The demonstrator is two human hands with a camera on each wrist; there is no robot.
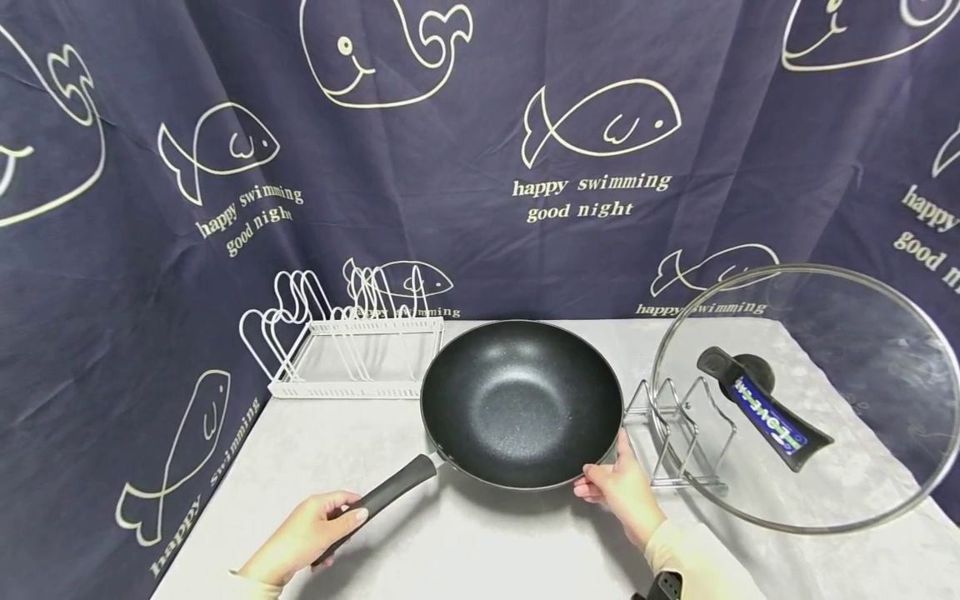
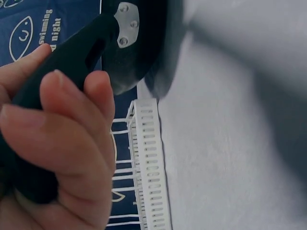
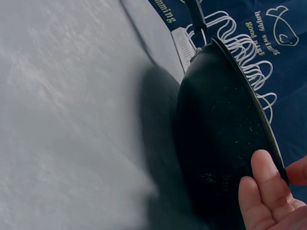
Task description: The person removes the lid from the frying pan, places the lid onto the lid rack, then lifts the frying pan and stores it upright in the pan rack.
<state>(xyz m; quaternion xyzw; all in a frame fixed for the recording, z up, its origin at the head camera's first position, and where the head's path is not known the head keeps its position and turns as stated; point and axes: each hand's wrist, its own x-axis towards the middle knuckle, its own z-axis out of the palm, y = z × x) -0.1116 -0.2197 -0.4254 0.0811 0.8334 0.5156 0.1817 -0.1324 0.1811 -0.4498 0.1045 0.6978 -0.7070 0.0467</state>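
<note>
A black wok (image 1: 521, 400) with a dark interior is held up over the table, its shadow falling on the surface below. My left hand (image 1: 318, 529) grips its long black handle (image 1: 397, 487), fingers wrapped round it; the left wrist view shows the riveted metal bracket (image 2: 127, 24) where handle meets wok. On the opposite side my right hand (image 1: 617, 487) pinches the rim, thumb on the inner side and fingers against the outer wall, as the right wrist view shows (image 3: 268, 191).
Behind on the left stands a white wire rack (image 1: 352, 388) with upright loops. On the right, a large glass lid (image 1: 862, 417) with a black handle leans in a small chrome wire rack (image 1: 678, 433). A dark blue curtain (image 1: 465, 208) with fish drawings closes off the table (image 1: 487, 542).
</note>
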